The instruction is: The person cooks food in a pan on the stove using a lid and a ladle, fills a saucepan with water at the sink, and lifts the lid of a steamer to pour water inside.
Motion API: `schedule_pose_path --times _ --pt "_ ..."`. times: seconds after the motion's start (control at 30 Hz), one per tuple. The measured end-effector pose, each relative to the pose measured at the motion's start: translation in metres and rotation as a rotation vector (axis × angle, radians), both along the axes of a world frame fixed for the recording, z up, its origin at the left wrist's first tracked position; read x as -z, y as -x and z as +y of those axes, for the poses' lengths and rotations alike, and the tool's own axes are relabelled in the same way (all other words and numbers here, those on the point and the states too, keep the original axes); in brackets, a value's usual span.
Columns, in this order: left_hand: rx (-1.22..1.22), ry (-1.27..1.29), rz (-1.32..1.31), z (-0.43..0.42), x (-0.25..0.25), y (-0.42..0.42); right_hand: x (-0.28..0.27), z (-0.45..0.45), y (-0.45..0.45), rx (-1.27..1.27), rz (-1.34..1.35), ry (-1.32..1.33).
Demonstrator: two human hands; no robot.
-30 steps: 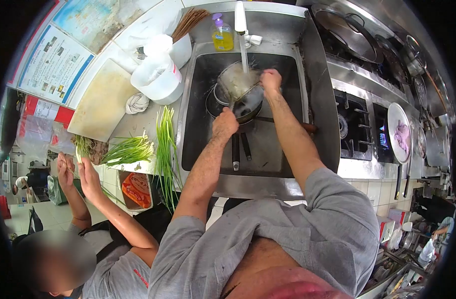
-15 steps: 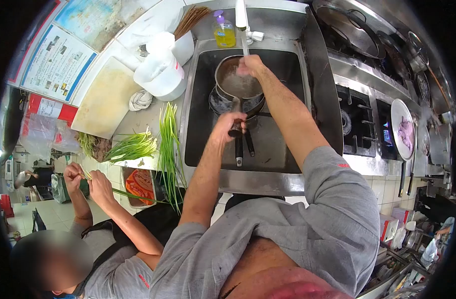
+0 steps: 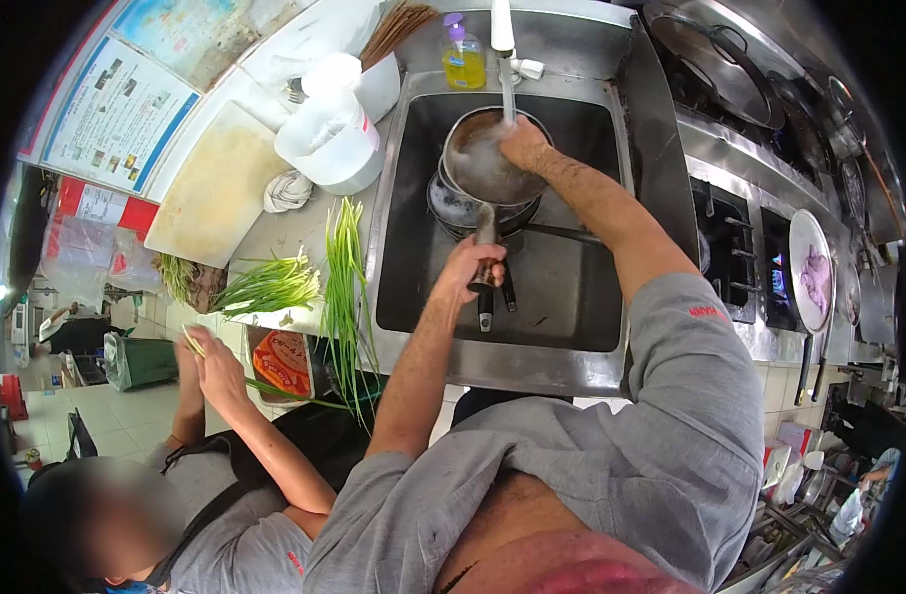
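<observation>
My left hand (image 3: 476,265) is closed around the dark handle of a saucepan (image 3: 497,185), holding it over the sink (image 3: 562,307). Water from the tap (image 3: 503,40) runs down into the saucepan, where it looks cloudy. At the pan's far right rim, my right hand (image 3: 525,145) reaches in with its fingers curled. Whatever those fingers grip is hidden. Beneath the saucepan, other dark pans (image 3: 451,210) lie in the sink, with their handles (image 3: 485,315) pointing towards me and to the right.
Spring onions (image 3: 344,287) lie along the counter left of the sink, by a white bucket (image 3: 329,148). A soap bottle (image 3: 463,59) stands behind the sink. On the right is a stove with a pan (image 3: 807,257). A co-worker's hands (image 3: 215,361) hold stalks at the left.
The view has shifted, so the sink sits slightly further right. The saucepan is tilted differently and the water inside has swirled. My right hand has moved along the inner rim; my left keeps the handle.
</observation>
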State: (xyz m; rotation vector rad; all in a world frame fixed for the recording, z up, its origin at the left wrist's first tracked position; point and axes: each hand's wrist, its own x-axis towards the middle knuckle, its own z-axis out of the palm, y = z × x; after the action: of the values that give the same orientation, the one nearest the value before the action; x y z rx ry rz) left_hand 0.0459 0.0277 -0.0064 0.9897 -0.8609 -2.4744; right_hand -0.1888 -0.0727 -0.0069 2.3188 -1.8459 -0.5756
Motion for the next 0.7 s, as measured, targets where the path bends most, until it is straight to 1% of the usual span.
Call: schedule_pose_path --times 0.03,0.07,0.1,0.13,0.2,0.23,0.3,0.4,0.47,0.5,0.57,0.6,0.67,0.7 --pt "0.009 0.016 0.012 0.004 -0.002 0.005 0.013 -0.009 0.011 0.004 0.000 0.003" --pt "0.017 0.031 0.025 0.007 -0.007 0.010 0.040 -0.020 0.022 -0.236 0.031 0.281" --pt "0.013 0.105 -0.030 0.009 -0.015 0.013 0.044 -0.018 0.020 -0.476 0.058 0.553" --pt "0.015 0.105 -0.034 0.007 -0.017 0.012 0.049 -0.015 0.018 -0.473 0.055 0.555" --pt "0.045 0.251 -0.122 -0.005 -0.022 0.012 0.050 0.003 0.005 0.102 -0.046 0.264" --pt "0.060 0.273 -0.150 -0.008 -0.022 0.013 0.024 0.020 -0.013 0.166 -0.160 0.101" --pt "0.065 0.241 -0.146 -0.008 -0.015 0.015 0.050 0.008 -0.036 0.447 -0.735 -0.089" --pt "0.058 0.164 -0.132 -0.004 -0.005 0.021 0.072 -0.034 -0.049 0.460 -1.396 -0.305" --pt "-0.043 -0.029 -0.053 0.002 -0.002 0.022 0.047 -0.035 -0.058 0.701 -2.352 -0.078" --pt "-0.042 -0.032 -0.055 0.001 -0.003 0.021 0.038 -0.029 -0.059 0.705 -2.353 -0.080" --pt "-0.050 0.006 -0.093 -0.003 -0.009 0.019 0.029 -0.011 -0.065 0.729 -2.234 -0.116" --pt "-0.050 0.007 -0.090 -0.007 -0.007 0.017 0.041 -0.005 -0.063 0.581 -2.070 -0.484" --pt "-0.090 0.184 -0.144 -0.016 0.003 0.011 0.035 0.029 -0.060 0.147 -1.295 -0.284" --pt "-0.071 0.272 -0.198 -0.023 0.008 0.006 0.027 0.041 -0.048 0.319 -1.096 -0.343"
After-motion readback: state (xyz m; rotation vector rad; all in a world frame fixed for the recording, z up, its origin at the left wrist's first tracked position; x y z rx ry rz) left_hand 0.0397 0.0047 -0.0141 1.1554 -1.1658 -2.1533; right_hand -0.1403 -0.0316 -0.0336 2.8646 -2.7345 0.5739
